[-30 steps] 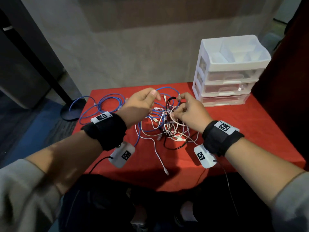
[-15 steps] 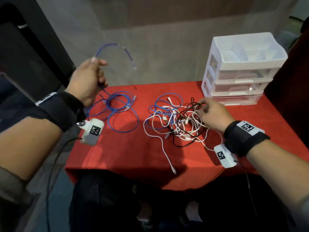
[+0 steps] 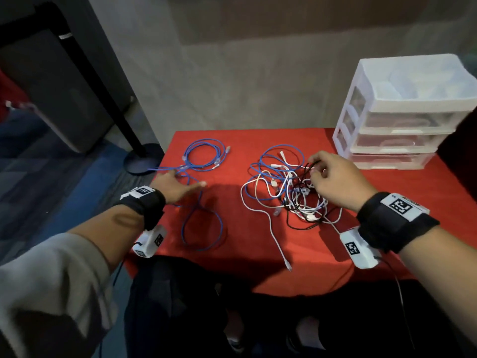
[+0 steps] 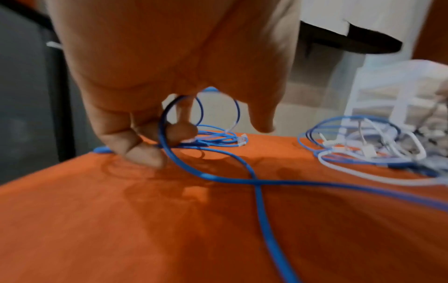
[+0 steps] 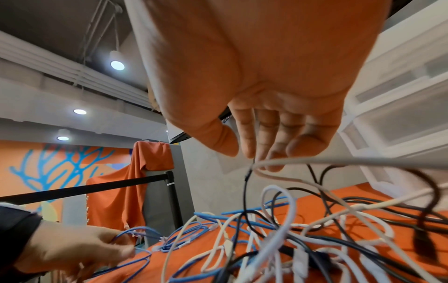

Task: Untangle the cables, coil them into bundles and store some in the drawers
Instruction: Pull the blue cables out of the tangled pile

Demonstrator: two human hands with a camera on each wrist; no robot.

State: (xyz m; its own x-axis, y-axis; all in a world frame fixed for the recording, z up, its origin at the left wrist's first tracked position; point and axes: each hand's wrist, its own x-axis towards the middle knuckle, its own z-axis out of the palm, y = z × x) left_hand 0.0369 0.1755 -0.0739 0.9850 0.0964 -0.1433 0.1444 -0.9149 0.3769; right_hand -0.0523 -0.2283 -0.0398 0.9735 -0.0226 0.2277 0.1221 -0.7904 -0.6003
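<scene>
A freed blue cable [image 3: 204, 156] lies in loose loops on the left of the red table [image 3: 258, 244]. My left hand [image 3: 180, 177] is down on it, with its fingers curled round a strand of the blue cable [image 4: 167, 122] in the left wrist view and the thumb stretched out. To the right lies a tangle [image 3: 289, 187] of white, blue and black cables. My right hand [image 3: 313, 166] is at its far right side and pinches a thin black cable [image 5: 245, 183] between thumb and fingers. A white drawer unit [image 3: 402, 112] with three shut drawers stands at the back right.
A white cable end [image 3: 289, 267] trails to the table's front edge. A black post with a round base [image 3: 142, 161] stands on the floor just left of the table. A grey wall closes off the back. My knees are under the front edge.
My left hand has come down from high at the left, bringing the blue cable onto the table. My right hand has stayed at the tangle.
</scene>
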